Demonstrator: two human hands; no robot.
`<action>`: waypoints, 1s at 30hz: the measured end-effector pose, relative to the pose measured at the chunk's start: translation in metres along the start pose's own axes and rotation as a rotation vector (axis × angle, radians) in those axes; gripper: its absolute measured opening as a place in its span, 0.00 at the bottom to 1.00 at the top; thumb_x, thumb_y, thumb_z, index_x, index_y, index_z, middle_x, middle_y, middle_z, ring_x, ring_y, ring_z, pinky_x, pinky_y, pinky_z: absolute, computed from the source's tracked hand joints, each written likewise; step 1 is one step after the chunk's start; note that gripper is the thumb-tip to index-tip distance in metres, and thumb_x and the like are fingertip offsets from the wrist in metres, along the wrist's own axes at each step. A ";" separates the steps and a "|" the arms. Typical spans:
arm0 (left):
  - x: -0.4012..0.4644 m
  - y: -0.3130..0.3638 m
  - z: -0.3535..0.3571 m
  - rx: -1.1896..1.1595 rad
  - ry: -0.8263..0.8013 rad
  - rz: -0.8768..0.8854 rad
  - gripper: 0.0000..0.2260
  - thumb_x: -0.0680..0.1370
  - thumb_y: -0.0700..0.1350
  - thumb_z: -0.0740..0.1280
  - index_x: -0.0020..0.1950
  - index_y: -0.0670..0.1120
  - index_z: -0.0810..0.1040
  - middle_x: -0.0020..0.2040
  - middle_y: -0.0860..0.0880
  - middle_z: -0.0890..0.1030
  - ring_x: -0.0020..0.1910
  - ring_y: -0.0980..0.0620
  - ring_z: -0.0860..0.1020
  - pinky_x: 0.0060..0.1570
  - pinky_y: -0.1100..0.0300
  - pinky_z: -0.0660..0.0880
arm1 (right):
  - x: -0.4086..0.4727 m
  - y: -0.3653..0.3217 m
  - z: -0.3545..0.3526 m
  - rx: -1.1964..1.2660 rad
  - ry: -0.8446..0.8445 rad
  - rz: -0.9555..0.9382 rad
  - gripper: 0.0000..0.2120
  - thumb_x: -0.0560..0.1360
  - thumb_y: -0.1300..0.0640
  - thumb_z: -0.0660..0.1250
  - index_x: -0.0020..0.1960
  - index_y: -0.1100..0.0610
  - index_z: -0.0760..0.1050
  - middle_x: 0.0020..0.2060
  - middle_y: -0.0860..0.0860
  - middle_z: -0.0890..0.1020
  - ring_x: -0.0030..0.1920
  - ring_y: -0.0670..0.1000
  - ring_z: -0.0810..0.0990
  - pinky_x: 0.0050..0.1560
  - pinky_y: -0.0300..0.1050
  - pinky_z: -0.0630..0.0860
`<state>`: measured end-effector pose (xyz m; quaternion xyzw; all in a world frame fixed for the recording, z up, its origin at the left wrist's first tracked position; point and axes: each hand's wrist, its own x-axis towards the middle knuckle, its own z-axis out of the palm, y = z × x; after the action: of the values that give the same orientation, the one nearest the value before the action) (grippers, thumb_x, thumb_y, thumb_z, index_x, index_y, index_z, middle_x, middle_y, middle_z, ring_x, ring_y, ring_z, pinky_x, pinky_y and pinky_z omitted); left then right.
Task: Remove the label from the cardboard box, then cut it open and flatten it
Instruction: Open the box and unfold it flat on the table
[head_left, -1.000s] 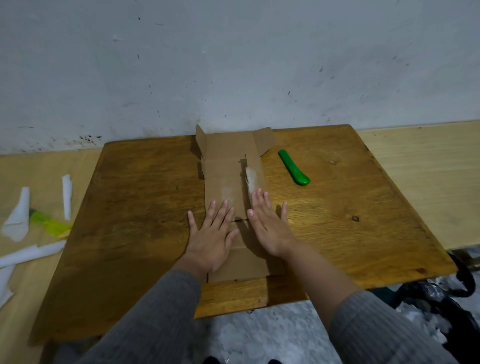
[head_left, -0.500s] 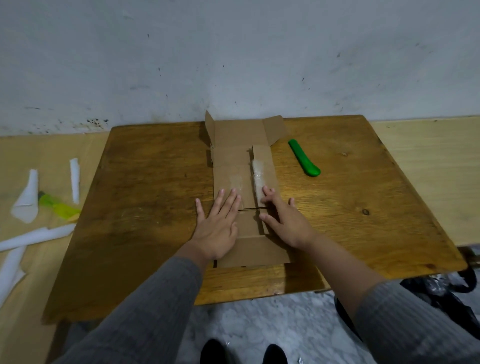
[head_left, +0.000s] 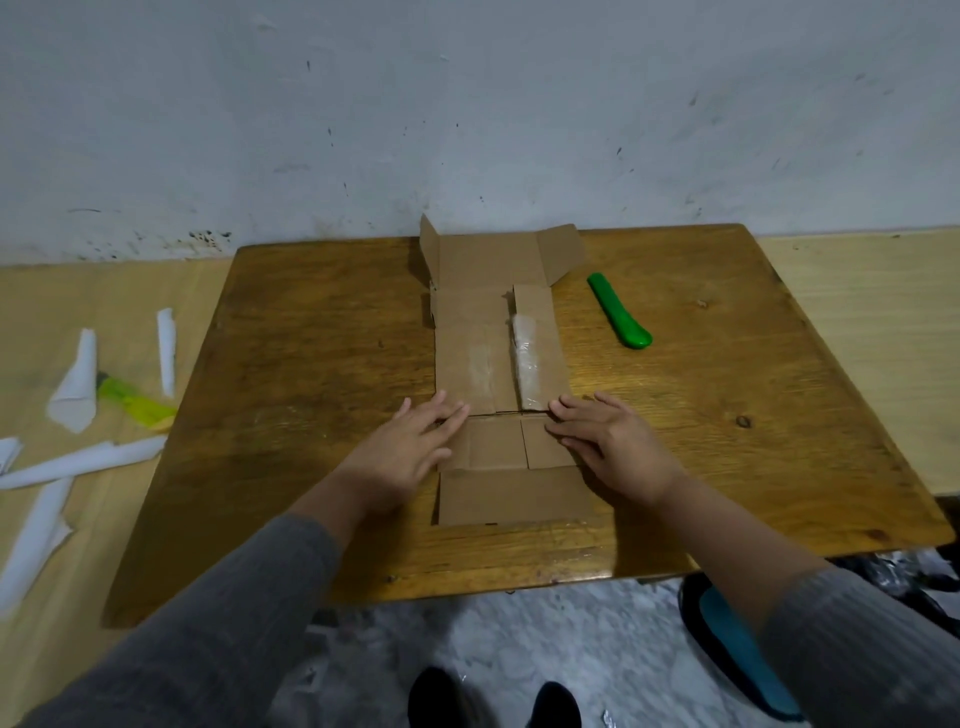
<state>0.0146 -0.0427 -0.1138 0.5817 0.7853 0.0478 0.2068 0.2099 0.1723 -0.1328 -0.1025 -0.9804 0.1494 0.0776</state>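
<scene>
Head cam, looking down: cardboard box (head_left: 498, 364) lies cut open and spread nearly flat mid-desk (head_left: 311, 364), running from the far edge toward the near one. Left hand (head_left: 410, 447) rests palm-down on the box's left edge, fingers (head_left: 441, 418) spread flat, gripping nothing. Right hand (head_left: 608, 441) presses the right edge, fingers loosely extended w/ tips on the cardboard, also holding nothing. Green cutter (head_left: 621, 318) lies on the desk just right of the box, untouched. White paper strips (head_left: 78, 462) litter the lighter surface left of the desk, beside a yellow-green object (head_left: 137, 402); whether these are the peeled label can't be told. No label visible on the cardboard; clear tape (head_left: 525, 364) clings along a center seam. Judging by this, label removal & cutting look done. Flattening appears nearly finished: two far-end flaps (head_left: 561, 254) stand up and seem to need pressing down.
</scene>
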 end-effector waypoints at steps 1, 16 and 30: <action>-0.004 -0.004 0.000 0.012 -0.028 0.022 0.26 0.84 0.47 0.52 0.78 0.54 0.42 0.78 0.57 0.43 0.75 0.58 0.38 0.76 0.51 0.39 | -0.002 0.002 -0.001 -0.033 -0.015 -0.027 0.15 0.77 0.56 0.64 0.62 0.50 0.77 0.65 0.46 0.76 0.68 0.46 0.71 0.73 0.54 0.62; -0.005 -0.013 -0.004 0.374 -0.127 0.061 0.39 0.78 0.64 0.55 0.75 0.54 0.31 0.76 0.57 0.31 0.75 0.56 0.33 0.76 0.52 0.39 | -0.011 0.016 -0.019 -0.163 -0.467 -0.082 0.34 0.75 0.37 0.51 0.76 0.42 0.39 0.76 0.40 0.41 0.76 0.42 0.39 0.71 0.56 0.30; 0.000 0.011 -0.002 -0.069 0.151 -0.186 0.32 0.81 0.59 0.47 0.69 0.56 0.23 0.71 0.46 0.72 0.66 0.50 0.74 0.67 0.56 0.67 | -0.010 -0.019 -0.012 0.198 -0.029 0.264 0.28 0.81 0.46 0.49 0.75 0.42 0.39 0.66 0.51 0.75 0.61 0.50 0.76 0.60 0.42 0.69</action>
<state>0.0236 -0.0391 -0.1087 0.4936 0.8471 0.0990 0.1702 0.2180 0.1558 -0.1167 -0.2200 -0.9399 0.2556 0.0526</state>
